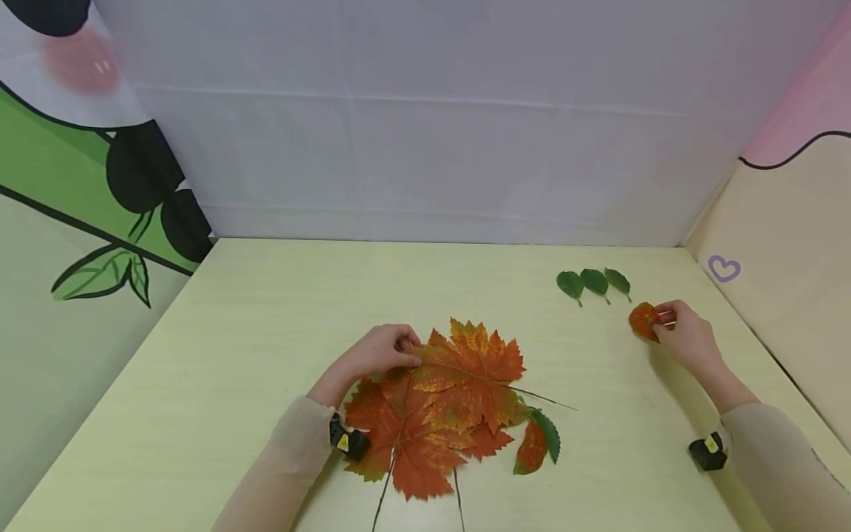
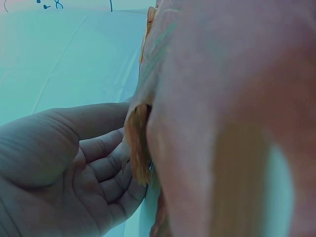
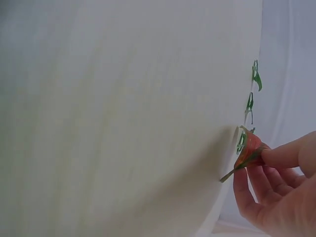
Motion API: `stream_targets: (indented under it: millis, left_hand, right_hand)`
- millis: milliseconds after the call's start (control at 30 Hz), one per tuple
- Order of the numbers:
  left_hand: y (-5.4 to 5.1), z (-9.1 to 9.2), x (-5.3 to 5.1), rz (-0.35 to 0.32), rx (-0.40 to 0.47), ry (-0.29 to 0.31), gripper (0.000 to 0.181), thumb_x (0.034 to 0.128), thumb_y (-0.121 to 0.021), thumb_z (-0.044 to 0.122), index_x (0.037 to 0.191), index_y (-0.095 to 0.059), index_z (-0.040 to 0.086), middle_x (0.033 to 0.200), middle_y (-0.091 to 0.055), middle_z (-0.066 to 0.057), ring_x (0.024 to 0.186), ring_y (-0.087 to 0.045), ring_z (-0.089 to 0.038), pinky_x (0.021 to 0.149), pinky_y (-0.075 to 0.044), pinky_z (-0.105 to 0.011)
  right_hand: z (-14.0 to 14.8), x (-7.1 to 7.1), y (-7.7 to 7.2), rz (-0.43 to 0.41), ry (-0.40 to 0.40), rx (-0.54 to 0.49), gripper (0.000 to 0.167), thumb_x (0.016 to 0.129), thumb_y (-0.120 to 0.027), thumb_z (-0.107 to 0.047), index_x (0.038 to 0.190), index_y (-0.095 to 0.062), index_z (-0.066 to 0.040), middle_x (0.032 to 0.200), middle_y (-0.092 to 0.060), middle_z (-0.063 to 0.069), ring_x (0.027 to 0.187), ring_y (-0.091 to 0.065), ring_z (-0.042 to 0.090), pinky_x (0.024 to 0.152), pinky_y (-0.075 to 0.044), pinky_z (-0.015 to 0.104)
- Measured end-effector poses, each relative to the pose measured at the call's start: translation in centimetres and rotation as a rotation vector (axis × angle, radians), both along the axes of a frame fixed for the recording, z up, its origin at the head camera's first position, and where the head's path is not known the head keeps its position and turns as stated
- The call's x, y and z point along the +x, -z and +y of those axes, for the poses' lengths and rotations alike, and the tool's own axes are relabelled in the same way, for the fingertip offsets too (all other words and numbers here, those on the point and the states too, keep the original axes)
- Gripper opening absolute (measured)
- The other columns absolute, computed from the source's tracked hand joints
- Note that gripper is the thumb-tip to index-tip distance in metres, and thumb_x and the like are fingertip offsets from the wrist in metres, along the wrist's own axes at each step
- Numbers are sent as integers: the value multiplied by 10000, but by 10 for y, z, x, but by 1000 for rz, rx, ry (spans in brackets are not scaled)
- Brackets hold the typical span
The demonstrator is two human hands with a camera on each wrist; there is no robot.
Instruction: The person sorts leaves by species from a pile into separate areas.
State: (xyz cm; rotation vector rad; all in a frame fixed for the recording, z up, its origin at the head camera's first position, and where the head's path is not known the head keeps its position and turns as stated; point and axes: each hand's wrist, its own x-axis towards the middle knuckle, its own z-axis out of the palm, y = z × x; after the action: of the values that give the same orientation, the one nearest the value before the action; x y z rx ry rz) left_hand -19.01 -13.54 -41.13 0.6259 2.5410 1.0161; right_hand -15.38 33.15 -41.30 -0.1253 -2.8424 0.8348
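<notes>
My left hand (image 1: 382, 349) pinches the edge of a large orange maple leaf (image 1: 475, 369), which overlaps another red-orange maple leaf (image 1: 399, 436). The left wrist view shows that thumb and the fingers at a curled leaf edge (image 2: 138, 143), with a blurred leaf surface filling much of the picture. At the right, my right hand (image 1: 688, 336) holds a small orange-red leaf (image 1: 643, 321) between thumb and fingers. In the right wrist view this small leaf (image 3: 249, 148) is tilted, its stem pointing down-left. Beyond it lie three small green leaves (image 1: 595, 281) in a row.
A small red leaf (image 1: 532, 447) and a dark green leaf (image 1: 548, 432) lie by the maple leaves' right edge. Thin stems (image 1: 459, 499) reach toward the near side. The pale table (image 1: 266, 295) meets a grey-white backdrop (image 1: 452, 170) behind and a printed panel (image 1: 791, 295) at right.
</notes>
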Motion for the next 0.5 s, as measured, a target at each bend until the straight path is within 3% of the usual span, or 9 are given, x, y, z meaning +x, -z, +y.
stream_targets:
  millis: [500]
  left_hand:
    - [0, 0, 0, -3, 11, 4, 192, 813, -680, 163, 963, -612, 65, 786, -592, -17, 676, -525, -120, 618, -442, -257]
  right_hand:
    - [7, -5, 4, -39, 10, -18, 357, 855, -505, -46, 1170, -433, 105, 1044, -550, 303, 933, -555, 425, 603, -431, 239]
